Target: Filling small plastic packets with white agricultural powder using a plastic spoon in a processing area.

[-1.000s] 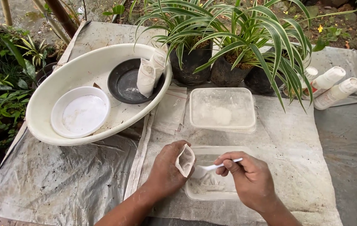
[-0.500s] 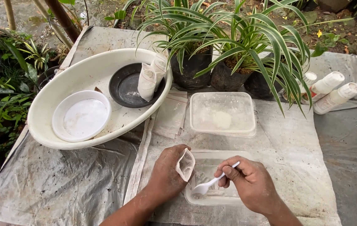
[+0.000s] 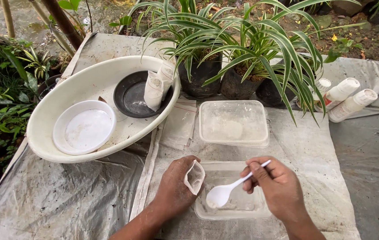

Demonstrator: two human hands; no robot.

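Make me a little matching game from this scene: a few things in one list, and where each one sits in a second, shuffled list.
Things:
1. white plastic spoon
2. small open pouch
3. black saucer
4. white bottles

Places:
A. inside the big oval basin
B. held in the left hand
C. lying on the sheet right of the striped plants
D. held in the right hand, bowl down in the near clear tray

Pairs: 1-D, 2-B, 3-A, 4-C
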